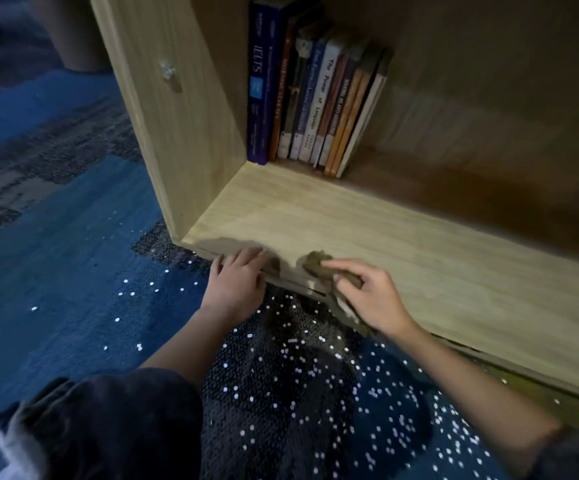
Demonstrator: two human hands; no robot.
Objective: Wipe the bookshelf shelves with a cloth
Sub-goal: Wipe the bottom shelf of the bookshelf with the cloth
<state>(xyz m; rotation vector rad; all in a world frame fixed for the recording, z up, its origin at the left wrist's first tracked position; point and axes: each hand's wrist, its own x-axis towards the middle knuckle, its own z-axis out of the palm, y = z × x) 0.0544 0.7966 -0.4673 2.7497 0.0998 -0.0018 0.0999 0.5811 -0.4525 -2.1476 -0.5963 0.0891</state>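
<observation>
Hands are seen side by side at the front lip of the wooden bookshelf [177, 133], which is stood on a blue carpet [56, 254]. The bottom shelf [437, 251] is the big board to be wiped. Its long way is laid from the near left corner off to the right, and most of it is spread ahead and to the right of the hands. A row of books [315, 105] is stood upright in the back left corner, well apart from the hands.

The left hand [236, 282] is laid on the front edge near the left corner, with its fingers flat and loose; nothing is held in it. The right hand [374, 299] is placed just beside it, further along the board. A brown cloth [315, 265] is bunched up and gripped under the right hand's fingers. It is pressed on the front edge of the shelf, and a bit seems to be hung over the lip.

The cloth is held by the hand nearer to the open wood, so a long sweep to the right and then toward the back is probably called for. Care would be needed near the books.
</observation>
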